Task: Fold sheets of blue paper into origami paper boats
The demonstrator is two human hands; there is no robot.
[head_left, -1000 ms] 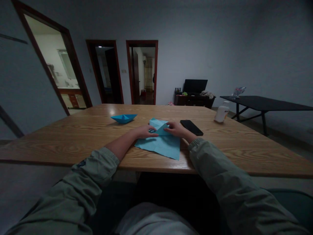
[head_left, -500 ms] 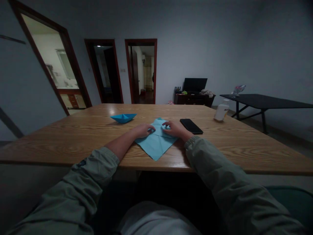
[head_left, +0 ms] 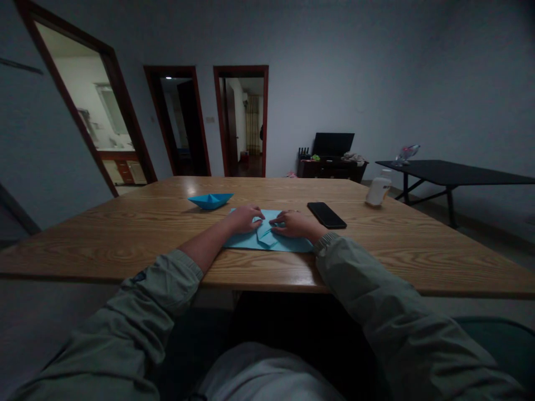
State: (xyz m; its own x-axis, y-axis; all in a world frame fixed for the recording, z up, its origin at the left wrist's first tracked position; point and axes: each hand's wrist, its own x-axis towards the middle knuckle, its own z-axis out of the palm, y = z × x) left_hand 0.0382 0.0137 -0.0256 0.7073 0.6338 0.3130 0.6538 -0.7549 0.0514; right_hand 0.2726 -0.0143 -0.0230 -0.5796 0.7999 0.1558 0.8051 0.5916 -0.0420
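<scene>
A light blue sheet of paper [head_left: 246, 241] lies on the wooden table in front of me, its near edge running roughly level with the table edge and a folded flap at its middle. On the left part of the paper rests my left hand [head_left: 246, 219], fingers apart and slightly curved. My right hand [head_left: 292, 224] lies on the right part, fingers spread, its fingertips near the folded flap. Both hands touch the paper without gripping it. Further back on the left stands a blue folded paper boat [head_left: 211, 201].
A black phone [head_left: 326, 215] lies right of my right hand on the wooden table [head_left: 137, 239]. A white bottle [head_left: 378, 190] stands near the table's right side. Beyond are a black table [head_left: 455, 171], a television [head_left: 333, 145] on a cabinet and several doorways.
The paper has gone from a diamond shape pointing toward me to a wide shape with a straight near edge. Both hands have shifted slightly; the folded flap now shows between them.
</scene>
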